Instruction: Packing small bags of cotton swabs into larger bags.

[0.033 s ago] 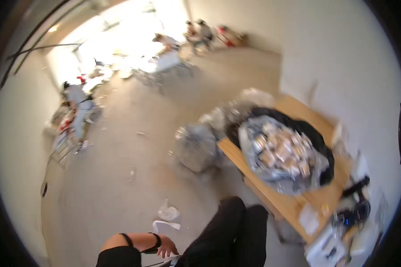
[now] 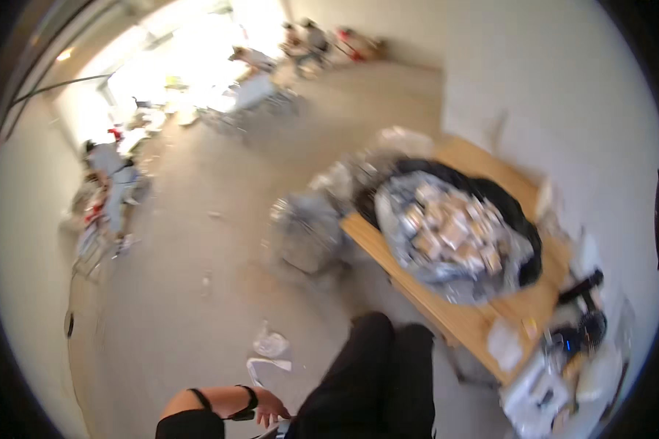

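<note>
My left hand [image 2: 269, 406] hangs at the lower edge beside my dark-trousered leg, with a black band at the wrist. Its fingers point downward and stand a little apart, with nothing seen between them. Close below the fingertips is a greyish edge of something that I cannot make out. My right hand is out of view. To my right, a wooden table [image 2: 454, 322] bears a large clear plastic bag [image 2: 458, 289], open at the top, with a black bag around its far side. Inside lie several small tan-and-white packets [image 2: 454, 227].
Filled clear bags [image 2: 307, 234] stand on the floor by the table's left end. A crumpled plastic piece [image 2: 271, 342] and a white strip [image 2: 271, 364] lie near my feet. White and black items [image 2: 542, 395] crowd the right. Other people [image 2: 110, 172] work farther off.
The whole view has shifted slightly, so the table, bags and floor litter appear farther left and a little higher. My left hand hangs in nearly the same place.
</note>
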Motion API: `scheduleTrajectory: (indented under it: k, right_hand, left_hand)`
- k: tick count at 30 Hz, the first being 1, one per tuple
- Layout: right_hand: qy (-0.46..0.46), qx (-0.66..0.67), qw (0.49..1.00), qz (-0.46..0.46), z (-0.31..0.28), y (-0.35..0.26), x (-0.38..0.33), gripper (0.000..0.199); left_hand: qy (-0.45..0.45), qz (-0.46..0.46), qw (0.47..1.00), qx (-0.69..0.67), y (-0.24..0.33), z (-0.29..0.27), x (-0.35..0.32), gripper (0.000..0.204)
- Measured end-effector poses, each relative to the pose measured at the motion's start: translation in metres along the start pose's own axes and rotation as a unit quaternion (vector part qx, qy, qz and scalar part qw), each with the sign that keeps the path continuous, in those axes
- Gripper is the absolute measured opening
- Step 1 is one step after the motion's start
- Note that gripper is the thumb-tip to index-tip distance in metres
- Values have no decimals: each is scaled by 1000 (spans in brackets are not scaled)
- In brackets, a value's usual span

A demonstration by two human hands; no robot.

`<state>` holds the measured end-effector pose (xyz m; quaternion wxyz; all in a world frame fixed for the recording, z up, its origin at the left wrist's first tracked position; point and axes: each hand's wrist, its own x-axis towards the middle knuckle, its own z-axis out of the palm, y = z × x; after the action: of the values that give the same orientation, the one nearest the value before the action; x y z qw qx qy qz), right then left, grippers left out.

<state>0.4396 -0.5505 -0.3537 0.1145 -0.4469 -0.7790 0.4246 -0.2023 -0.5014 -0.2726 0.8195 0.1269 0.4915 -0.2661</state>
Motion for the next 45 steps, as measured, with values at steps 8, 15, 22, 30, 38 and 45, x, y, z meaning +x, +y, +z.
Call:
scheduleTrajectory:
  k: [8,15,22,30,38,45]
  right_hand:
    - [-33,142,904,402,7,-90,-124,28]
    - [-90,237,775,579,-167,-148,190,27]
    - [-173,313,728,585,-154,-30,62,27]
    - [-259,365,702,555,-91,78,266,27]
    - [-212,396,764,464,-135,84,269,35]
    - [-82,401,877,254,-221,-53,243,43]
  left_hand:
    - [-203,18,978,-55,-41,-68,119,44]
    - [-324,-70,939,-91,9,-96,105,45]
    - [-295,-35,938,-179,32,-84,13,45]
    - [-219,57,944,-242,30,-106,27,46]
    - [-61,112,992,4,81,-96,10,55]
    - [379,238,881,154,173,-136,-120,44]
